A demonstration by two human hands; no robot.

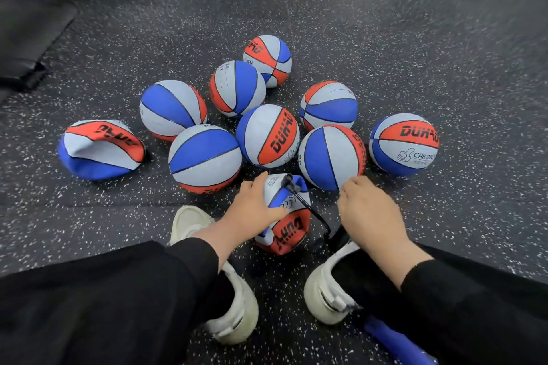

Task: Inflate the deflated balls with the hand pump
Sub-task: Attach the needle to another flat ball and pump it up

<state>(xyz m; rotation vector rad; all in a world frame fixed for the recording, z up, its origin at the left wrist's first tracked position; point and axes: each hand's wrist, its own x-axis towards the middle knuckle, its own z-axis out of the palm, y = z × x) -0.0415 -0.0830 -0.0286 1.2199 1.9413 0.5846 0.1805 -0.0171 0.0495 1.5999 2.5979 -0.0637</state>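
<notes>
A deflated red, white and blue ball [289,230] lies crumpled on the floor between my feet. My left hand [255,204] grips its left side, thumb across the front and fingers over the top. The pump's black hose [308,207] runs from the top of this ball down to the pump's black end [338,237] by my right shoe. The pump's blue barrel [397,344] shows under my right leg. My right hand [367,210] hovers over the hose end, its fingers bent down and hidden, knuckles beside a round ball [329,157]. A second deflated ball [100,149] lies far left.
Several inflated balls of the same colours cluster on the speckled black rubber floor [444,68] ahead of me. My white shoes [234,314] and black trouser legs fill the bottom of the view. A dark mat [32,24] lies at the upper left.
</notes>
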